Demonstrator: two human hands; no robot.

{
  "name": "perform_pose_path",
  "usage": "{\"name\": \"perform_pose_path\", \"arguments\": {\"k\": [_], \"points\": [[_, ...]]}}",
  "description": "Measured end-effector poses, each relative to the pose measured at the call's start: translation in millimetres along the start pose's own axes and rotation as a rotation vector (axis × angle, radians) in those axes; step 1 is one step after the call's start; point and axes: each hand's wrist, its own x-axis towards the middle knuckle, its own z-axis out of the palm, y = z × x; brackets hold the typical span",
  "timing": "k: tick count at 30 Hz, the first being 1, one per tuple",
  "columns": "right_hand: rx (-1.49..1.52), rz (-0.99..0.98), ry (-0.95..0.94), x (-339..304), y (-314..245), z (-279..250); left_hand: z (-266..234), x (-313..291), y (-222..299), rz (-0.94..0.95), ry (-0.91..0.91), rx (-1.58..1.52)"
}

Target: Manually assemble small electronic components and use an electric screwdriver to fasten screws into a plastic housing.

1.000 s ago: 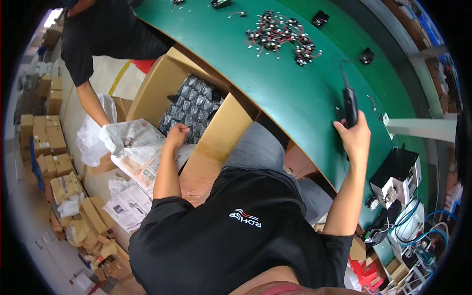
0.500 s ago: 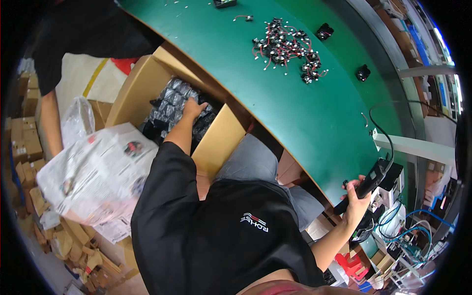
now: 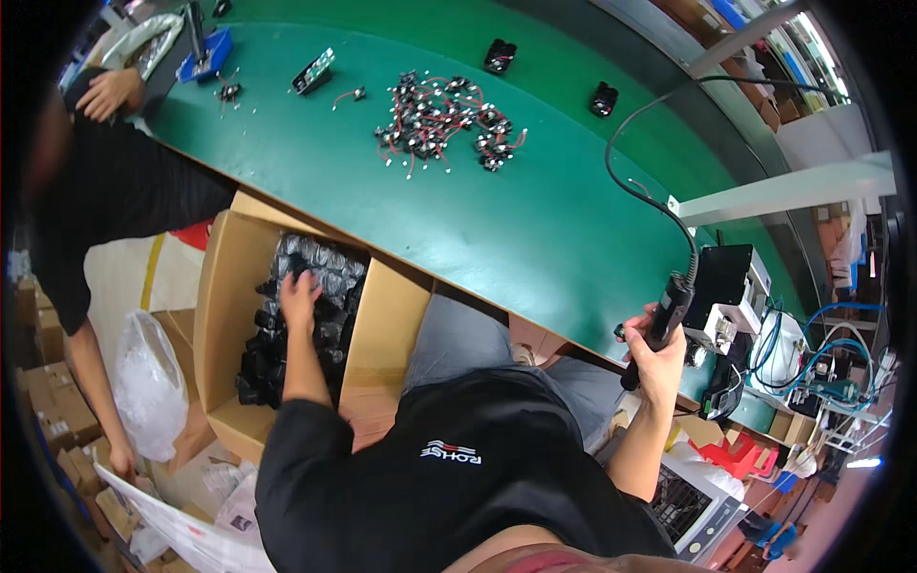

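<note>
Your left hand (image 3: 299, 287) is down in the open cardboard box (image 3: 222, 286) on the floor, just off the near edge of the green surface (image 3: 535, 229), fingers spread and resting on the black bagged parts (image 3: 320, 263) — touching, not yet closed on one. Left arm reaches forward and down, elbow nearly straight

Those parts look small, light and rigid inside slick shiny bags; expect the film to slide, so pinch across a part's body, not the loose bag edge. They're packed tight, so lift from the top layer

Your right hand (image 3: 659, 349) is closed around a black handheld tool (image 3: 662, 320), held upright past the near right corner of the surface, coiled cable running up from its top. Forearm raised, elbow bent, wrist cocked back. Stiff, likely moderate weight; the cable will tug

A pile of small wired parts (image 3: 441, 119) sits toward the far edge; another person (image 3: 95, 201) stands beside the box
</note>
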Motion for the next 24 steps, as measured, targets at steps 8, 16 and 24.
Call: {"name": "perform_pose_path", "arguments": {"k": [8,16,24], "points": [[0.217,-0.067,-0.112,4.0,-2.0,-10.5,56.0,-147.0,155.6,0.479,-0.271,-0.293],[0.437,-0.198,-0.169,-7.2,-31.4,-31.2,271.8,-252.8,167.8,0.184,-1.311,-0.164],[0.361,-0.281,-0.011,-16.4,-8.2,-52.3,316.2,-317.7,166.0,0.608,-1.477,0.149]]}}
